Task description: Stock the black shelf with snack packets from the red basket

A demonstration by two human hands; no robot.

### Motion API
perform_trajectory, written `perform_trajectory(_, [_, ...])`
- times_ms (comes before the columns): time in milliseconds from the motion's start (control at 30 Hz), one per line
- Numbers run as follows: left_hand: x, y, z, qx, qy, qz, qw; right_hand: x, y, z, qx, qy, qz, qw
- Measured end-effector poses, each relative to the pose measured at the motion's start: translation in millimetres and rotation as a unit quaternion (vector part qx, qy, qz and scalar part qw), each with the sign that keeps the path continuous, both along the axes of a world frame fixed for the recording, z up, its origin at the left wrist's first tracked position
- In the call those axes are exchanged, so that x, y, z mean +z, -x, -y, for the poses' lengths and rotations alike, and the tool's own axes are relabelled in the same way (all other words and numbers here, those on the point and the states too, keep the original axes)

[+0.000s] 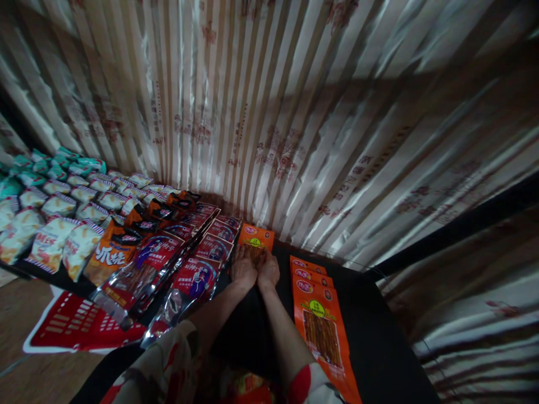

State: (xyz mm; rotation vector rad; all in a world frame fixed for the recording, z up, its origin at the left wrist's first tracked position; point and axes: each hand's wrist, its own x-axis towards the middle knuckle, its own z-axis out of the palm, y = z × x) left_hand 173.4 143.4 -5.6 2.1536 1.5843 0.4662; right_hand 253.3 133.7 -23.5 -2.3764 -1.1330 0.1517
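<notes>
The orange packet [264, 235] — pink-and-white logo [250, 230], round yellow label [255, 242], brown strips [255, 255] below — lies on the black table [379, 342] beside dark-red packets [213, 247]. The left hand [243, 267] and right hand [268, 271] cover its lower part; whether they grip it, I cannot tell.

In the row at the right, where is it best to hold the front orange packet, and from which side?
The front orange packet seems best pinched along its right long edge, approached from the right: it lies flat, overlapping the packets behind, and that edge borders the black tabletop.
</notes>
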Motion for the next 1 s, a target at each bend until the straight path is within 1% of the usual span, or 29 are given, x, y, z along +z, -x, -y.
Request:
perform_trajectory(233, [-6.8, 0.2, -6.3, -0.017, -0.001, 0.013, 1.000, 5.9, -0.3, -3.4, 0.012, 0.024, -0.007, 1.000])
perform_trajectory(400, [-11.4, 0.1, -8.8, -0.016, 0.002, 0.001, 1.000, 5.8, 1.5, -4.9, 0.011, 0.025, -0.006, 1.000])
perform_trajectory(533, [-14.1, 2.9, -10.8, -0.023, 0.010, -0.008, 1.000, 1.0, 6.4, -3.4, 0.002, 0.015, 0.008, 1.000])
perform_trajectory(667, [-16.7, 5.5, -12.5, -0.033, 0.009, -0.012, 0.999, -6.5, 9.0, -2.7, -0.007, -0.018, 0.032, 0.999])
perform_trajectory(833, [-14.0, 4.8, -10.7, -0.031, 0.010, -0.026, 0.999, -14.4, 5.1, -3.4, -0.006, -0.062, 0.047, 0.997])
perform_trajectory(1000, [-12.4, 3.6, -9.2, -0.029, 0.006, -0.039, 0.999, -19.5, 0.3, -2.8, 0.023, -0.074, 0.049, 0.996])
